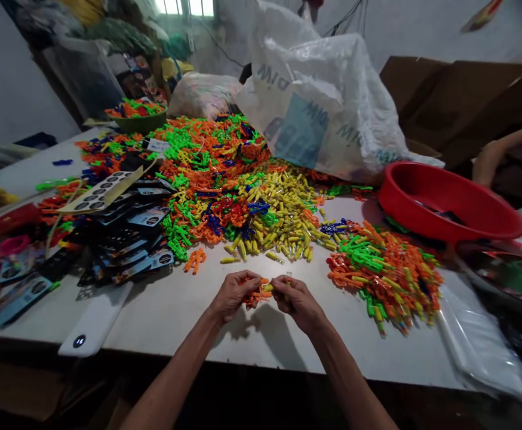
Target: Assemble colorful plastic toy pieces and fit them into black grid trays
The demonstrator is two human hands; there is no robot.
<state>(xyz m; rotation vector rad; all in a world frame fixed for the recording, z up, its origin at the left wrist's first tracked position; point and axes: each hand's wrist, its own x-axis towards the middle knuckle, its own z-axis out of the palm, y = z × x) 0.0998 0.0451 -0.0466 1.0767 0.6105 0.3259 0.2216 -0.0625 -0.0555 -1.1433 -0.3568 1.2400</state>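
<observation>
Near the table's front edge, my left hand is closed on an orange plastic piece with thin limb-like parts. Facing it, my right hand pinches a small yellow tube, whose end meets the orange piece. Whether the two are joined I cannot tell. Beyond my hands lies a heap of similar yellow tubes. Behind and left of that spreads a large pile of orange, green and blue plastic pieces. To my right is a smaller pile of coloured pieces with yellow tubes among them.
A red basin stands at the right, near another person's arm. Behind the heap rises a big white sack. At left are stacked printed cards and a white device. Clear plastic bags lie front right.
</observation>
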